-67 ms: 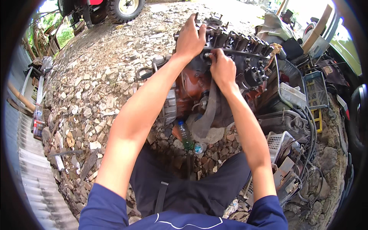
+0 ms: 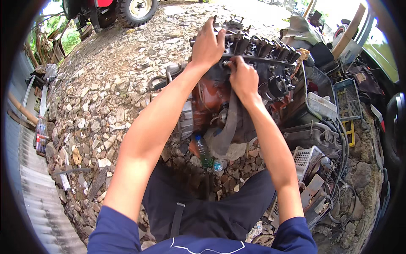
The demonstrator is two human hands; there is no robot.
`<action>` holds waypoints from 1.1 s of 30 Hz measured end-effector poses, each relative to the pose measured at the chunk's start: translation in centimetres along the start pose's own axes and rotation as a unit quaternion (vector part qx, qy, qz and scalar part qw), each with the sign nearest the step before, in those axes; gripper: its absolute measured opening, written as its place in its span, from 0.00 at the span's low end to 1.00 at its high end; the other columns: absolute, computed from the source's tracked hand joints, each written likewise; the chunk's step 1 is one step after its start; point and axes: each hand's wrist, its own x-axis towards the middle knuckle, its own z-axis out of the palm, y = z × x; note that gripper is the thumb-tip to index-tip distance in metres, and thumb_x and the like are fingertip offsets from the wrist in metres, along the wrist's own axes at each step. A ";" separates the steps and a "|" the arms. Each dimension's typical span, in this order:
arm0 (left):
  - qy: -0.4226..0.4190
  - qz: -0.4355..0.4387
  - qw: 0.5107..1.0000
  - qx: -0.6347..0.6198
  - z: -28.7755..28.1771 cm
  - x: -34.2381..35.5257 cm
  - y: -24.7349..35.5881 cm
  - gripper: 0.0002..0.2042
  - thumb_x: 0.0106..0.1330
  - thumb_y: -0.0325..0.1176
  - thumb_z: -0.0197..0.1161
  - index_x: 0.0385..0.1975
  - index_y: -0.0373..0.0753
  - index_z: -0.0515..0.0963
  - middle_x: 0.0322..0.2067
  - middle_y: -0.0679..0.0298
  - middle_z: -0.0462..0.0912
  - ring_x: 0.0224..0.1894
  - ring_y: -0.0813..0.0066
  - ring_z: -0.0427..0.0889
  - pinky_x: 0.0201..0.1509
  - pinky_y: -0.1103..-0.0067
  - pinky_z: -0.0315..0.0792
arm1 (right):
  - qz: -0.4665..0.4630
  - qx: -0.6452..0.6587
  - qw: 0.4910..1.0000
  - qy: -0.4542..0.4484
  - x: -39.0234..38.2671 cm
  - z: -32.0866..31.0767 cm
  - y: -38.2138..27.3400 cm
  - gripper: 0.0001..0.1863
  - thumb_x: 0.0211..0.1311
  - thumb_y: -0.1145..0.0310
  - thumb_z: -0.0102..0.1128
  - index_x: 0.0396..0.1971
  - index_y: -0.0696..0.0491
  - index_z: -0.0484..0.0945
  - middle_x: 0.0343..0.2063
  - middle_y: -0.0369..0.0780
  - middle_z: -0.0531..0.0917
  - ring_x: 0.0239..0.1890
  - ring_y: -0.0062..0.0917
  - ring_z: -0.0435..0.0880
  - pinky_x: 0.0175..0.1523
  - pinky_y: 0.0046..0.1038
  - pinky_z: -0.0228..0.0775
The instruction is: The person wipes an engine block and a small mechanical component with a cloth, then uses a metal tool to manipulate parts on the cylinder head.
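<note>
An engine block with orange-brown sides stands in front of me, its dark cylinder head lined with valve springs and rockers. My left hand rests over the left end of the head, fingers stretched away from me and the thumb apart. Lower on the near side, my right hand is closed, thumb and fingers pinching at a small silver bolt-like fitting just under the head's edge. Its exact kind is too small to tell. A black round part sits right of that hand. A grey strap-like piece hangs below it.
A plastic bottle lies on the rubble between my legs and the engine. At right are a white basket, a grey crate, hoses and metal parts. Corrugated sheeting edges the left; a vehicle wheel stands far off.
The whole view has shifted very slightly. Both hands keep their places on the engine, with the right fingers moved a touch at the fitting.
</note>
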 end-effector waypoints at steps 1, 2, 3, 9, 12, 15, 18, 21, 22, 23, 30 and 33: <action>-0.007 -0.007 1.000 0.005 -0.2 -0.3 0.1 0.27 0.71 0.42 0.54 0.63 0.27 0.62 0.55 0.37 0.74 0.57 0.40 0.75 0.61 0.58 0.69 | -0.010 0.012 1.000 0.004 -0.4 0.3 0.0 0.08 0.67 0.66 0.56 0.38 0.54 0.78 0.30 0.49 0.86 0.32 0.46 0.86 0.38 0.46 0.77; -0.006 -0.008 1.000 0.009 -0.2 -0.2 0.1 0.27 0.71 0.42 0.54 0.62 0.28 0.62 0.55 0.37 0.74 0.56 0.40 0.75 0.60 0.59 0.70 | -0.014 0.018 1.000 0.012 -0.4 0.4 0.2 0.08 0.67 0.65 0.57 0.38 0.54 0.78 0.31 0.50 0.86 0.33 0.47 0.86 0.38 0.45 0.76; -0.006 -0.008 1.000 0.017 -0.4 -0.1 0.0 0.27 0.71 0.42 0.54 0.62 0.28 0.63 0.54 0.37 0.74 0.56 0.40 0.75 0.60 0.59 0.70 | -0.018 0.029 0.999 0.019 -0.4 0.6 0.0 0.09 0.67 0.64 0.57 0.38 0.55 0.79 0.31 0.50 0.85 0.34 0.47 0.85 0.38 0.45 0.76; -0.001 -0.008 1.000 0.030 -0.6 -0.3 0.2 0.26 0.71 0.42 0.54 0.61 0.29 0.64 0.51 0.39 0.78 0.52 0.41 0.78 0.56 0.59 0.73 | -0.062 -0.021 0.997 0.040 -0.5 1.3 -0.4 0.13 0.68 0.62 0.56 0.31 0.58 0.75 0.24 0.48 0.84 0.26 0.43 0.85 0.30 0.40 0.77; 0.010 -0.004 0.999 0.045 -0.7 -0.4 0.2 0.26 0.72 0.42 0.55 0.61 0.29 0.66 0.51 0.40 0.79 0.52 0.43 0.79 0.55 0.61 0.73 | -0.051 -0.042 0.997 0.035 -0.2 0.9 -0.8 0.15 0.69 0.59 0.56 0.30 0.58 0.76 0.23 0.47 0.84 0.25 0.42 0.86 0.29 0.39 0.77; 0.015 -0.007 0.999 0.049 -0.7 -0.6 0.4 0.26 0.72 0.44 0.54 0.61 0.29 0.66 0.51 0.40 0.79 0.52 0.43 0.79 0.55 0.61 0.73 | -0.009 -0.039 0.999 0.001 0.0 0.4 -1.1 0.17 0.69 0.57 0.57 0.31 0.58 0.77 0.27 0.50 0.85 0.29 0.47 0.85 0.33 0.44 0.76; 0.023 -0.001 0.998 0.057 -0.7 -0.5 0.4 0.26 0.72 0.45 0.54 0.61 0.29 0.66 0.51 0.41 0.79 0.53 0.43 0.79 0.56 0.61 0.73 | -0.034 -0.076 0.996 -0.036 0.3 -0.1 -1.0 0.19 0.69 0.55 0.56 0.32 0.58 0.78 0.25 0.49 0.85 0.26 0.42 0.86 0.29 0.40 0.77; 0.020 -0.003 0.998 0.055 -0.8 -0.6 0.5 0.26 0.72 0.44 0.54 0.61 0.30 0.66 0.50 0.40 0.79 0.51 0.42 0.79 0.55 0.60 0.73 | 0.013 -0.035 0.997 -0.072 0.2 -0.8 -1.4 0.19 0.66 0.54 0.60 0.32 0.59 0.79 0.29 0.50 0.85 0.32 0.47 0.85 0.37 0.44 0.77; 0.020 -0.003 0.998 0.058 -0.8 -0.7 0.6 0.25 0.71 0.43 0.54 0.61 0.29 0.66 0.49 0.40 0.80 0.50 0.41 0.80 0.54 0.59 0.73 | 0.007 -0.017 0.998 -0.061 0.1 -0.9 -1.3 0.18 0.65 0.55 0.61 0.33 0.59 0.79 0.30 0.50 0.85 0.33 0.46 0.85 0.38 0.44 0.77; 0.019 -0.003 0.998 0.060 -0.8 -0.7 0.7 0.25 0.71 0.42 0.55 0.60 0.29 0.66 0.47 0.39 0.80 0.49 0.41 0.80 0.53 0.58 0.74 | 0.001 0.002 0.999 -0.050 0.0 -0.8 -1.2 0.17 0.64 0.56 0.61 0.35 0.59 0.80 0.31 0.50 0.85 0.35 0.46 0.85 0.40 0.44 0.77; 0.025 0.007 0.998 0.052 -0.6 -0.6 0.2 0.25 0.71 0.41 0.55 0.60 0.30 0.66 0.47 0.40 0.80 0.48 0.41 0.80 0.52 0.58 0.74 | -0.025 0.008 0.998 -0.054 -0.1 -0.7 -0.6 0.11 0.63 0.66 0.60 0.40 0.58 0.80 0.35 0.50 0.85 0.38 0.46 0.85 0.43 0.44 0.77; 0.029 0.004 0.998 0.051 -0.6 -0.7 0.3 0.25 0.70 0.41 0.56 0.60 0.30 0.66 0.47 0.40 0.80 0.48 0.42 0.80 0.52 0.59 0.74 | -0.053 -0.043 0.996 -0.053 0.0 -0.5 -0.5 0.10 0.64 0.66 0.59 0.37 0.59 0.79 0.33 0.50 0.85 0.36 0.47 0.85 0.41 0.44 0.77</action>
